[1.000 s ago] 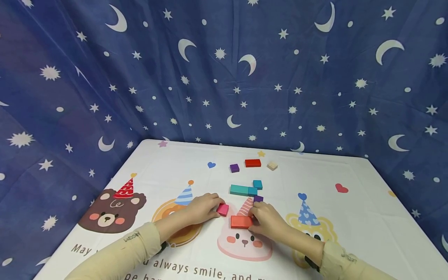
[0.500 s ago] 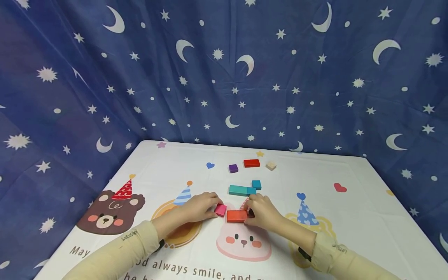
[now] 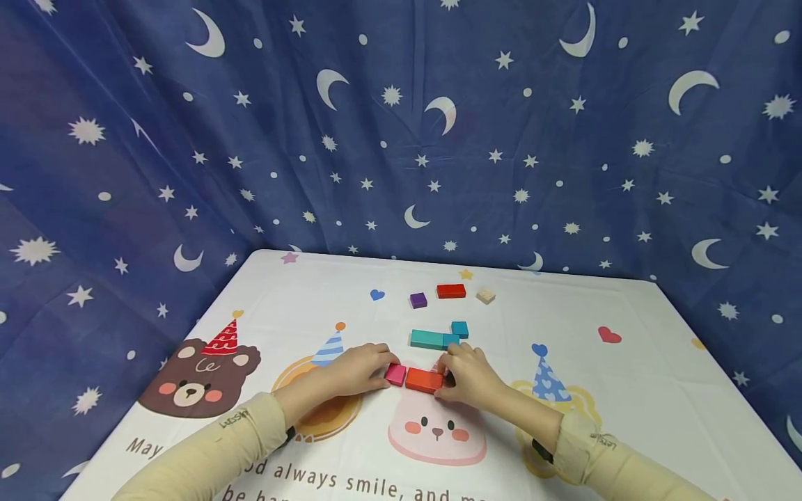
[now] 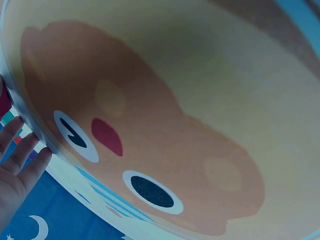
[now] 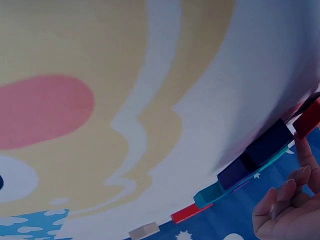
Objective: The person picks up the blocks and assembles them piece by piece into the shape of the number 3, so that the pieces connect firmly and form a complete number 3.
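In the head view my left hand (image 3: 363, 369) pinches a small pink block (image 3: 395, 375) between thumb and fingers. Just right of it lies a longer orange-red block (image 3: 424, 380), slightly tilted, its left end very near the pink one. My right hand (image 3: 470, 376) holds that block by its right end. The left wrist view has my left hand (image 4: 20, 170) at the left edge, with part of the pink block (image 4: 4, 101) showing. In the right wrist view my right hand (image 5: 290, 200) touches the red block (image 5: 309, 120) at the right edge.
Beyond the hands, a teal block (image 3: 427, 339) adjoins a small blue block (image 3: 451, 341); another blue block (image 3: 460, 329) sits behind. Farther back are purple (image 3: 418, 300), red (image 3: 451, 291) and cream (image 3: 486, 296) blocks. Dark blocks (image 5: 270, 142) show in the right wrist view. A starry curtain (image 3: 401, 139) stands behind.
The right hand has slid the orange-red block leftward and slightly away from me, close to the pink block. That hand now covers the nearer purple block. The left hand has hardly moved.
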`<state>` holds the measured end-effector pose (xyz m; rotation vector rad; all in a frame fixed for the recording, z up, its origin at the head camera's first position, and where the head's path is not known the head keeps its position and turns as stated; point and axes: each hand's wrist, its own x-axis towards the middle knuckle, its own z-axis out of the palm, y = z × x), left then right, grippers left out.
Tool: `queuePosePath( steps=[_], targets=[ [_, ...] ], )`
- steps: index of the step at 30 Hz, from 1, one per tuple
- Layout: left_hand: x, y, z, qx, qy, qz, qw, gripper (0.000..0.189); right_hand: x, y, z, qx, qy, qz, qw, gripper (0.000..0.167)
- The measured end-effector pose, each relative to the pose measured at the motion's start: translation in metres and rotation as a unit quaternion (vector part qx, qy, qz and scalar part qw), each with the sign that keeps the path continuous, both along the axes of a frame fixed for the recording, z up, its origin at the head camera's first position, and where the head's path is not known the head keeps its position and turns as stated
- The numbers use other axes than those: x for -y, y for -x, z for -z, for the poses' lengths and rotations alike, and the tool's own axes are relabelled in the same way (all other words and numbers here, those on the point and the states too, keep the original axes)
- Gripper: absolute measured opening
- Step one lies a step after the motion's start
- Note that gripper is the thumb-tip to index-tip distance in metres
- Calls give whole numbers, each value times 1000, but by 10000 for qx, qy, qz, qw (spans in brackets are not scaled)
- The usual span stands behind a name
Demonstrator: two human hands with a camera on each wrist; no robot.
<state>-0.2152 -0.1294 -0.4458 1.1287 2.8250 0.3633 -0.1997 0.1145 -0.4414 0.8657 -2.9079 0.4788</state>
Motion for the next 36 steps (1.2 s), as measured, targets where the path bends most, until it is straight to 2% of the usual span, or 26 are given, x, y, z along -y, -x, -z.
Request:
queuePosePath(
  steps=[13, 20, 36],
  targets=[
    [-1, 1, 0, 24, 79, -73, 9999, 35, -6, 0, 0, 27, -184, -210, 9996, 34],
    [-4, 3, 1, -113, 71, -17, 9999, 35, -8, 2, 1, 62, -252, -177, 9995, 33],
    [-8, 5, -1, -78, 313, -153, 9994, 37, -8, 2, 0, 248, -227, -131, 9993, 33]
  ],
)
